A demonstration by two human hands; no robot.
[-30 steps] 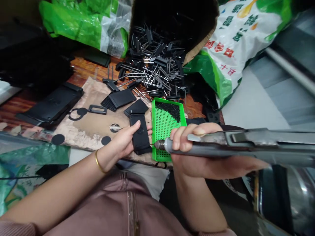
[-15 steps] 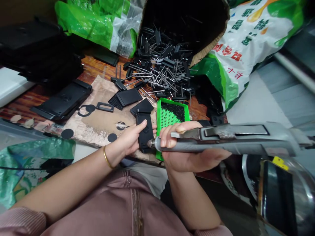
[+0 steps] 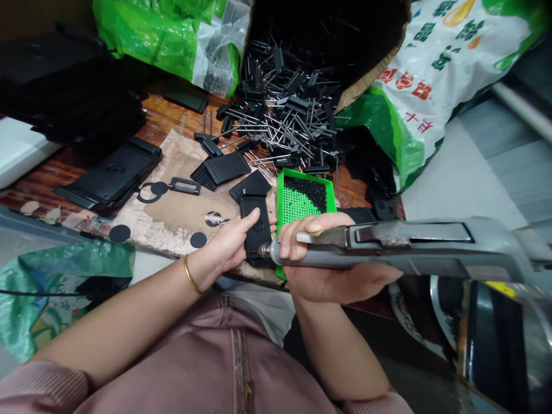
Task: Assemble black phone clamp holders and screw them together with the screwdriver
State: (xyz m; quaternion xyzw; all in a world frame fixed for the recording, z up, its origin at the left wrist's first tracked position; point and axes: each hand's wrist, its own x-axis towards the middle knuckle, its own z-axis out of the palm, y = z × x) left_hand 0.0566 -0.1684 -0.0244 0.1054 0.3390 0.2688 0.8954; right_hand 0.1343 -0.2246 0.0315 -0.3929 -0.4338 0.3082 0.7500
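My left hand (image 3: pixel 235 238) grips a black rectangular plastic part (image 3: pixel 255 221), thumb on its face and fingertips showing at its right edge. Around a long grey power screwdriver (image 3: pixel 388 244) my right hand (image 3: pixel 319 253) is wrapped. The tool lies roughly level, its metal tip at the lower right end of the held part. Just behind the tool's tip stands a green perforated tray (image 3: pixel 293 214) with tiny black screws (image 3: pixel 317 192) heaped toward its upper right. Loose black plates (image 3: pixel 227 168) lie on the cardboard beyond the held part.
Black parts with metal rods (image 3: pixel 284 123) spill from a dark box at the back. A black stack (image 3: pixel 64 86) stands at the left, near a black bracket (image 3: pixel 114 172). Plastic bags (image 3: pixel 150 34) flank the box. Cardboard (image 3: pixel 164 213) covers part of the wooden table.
The view has shifted slightly. Both hands keep their holds, and the screwdriver's tip stays at the same end of the black part.
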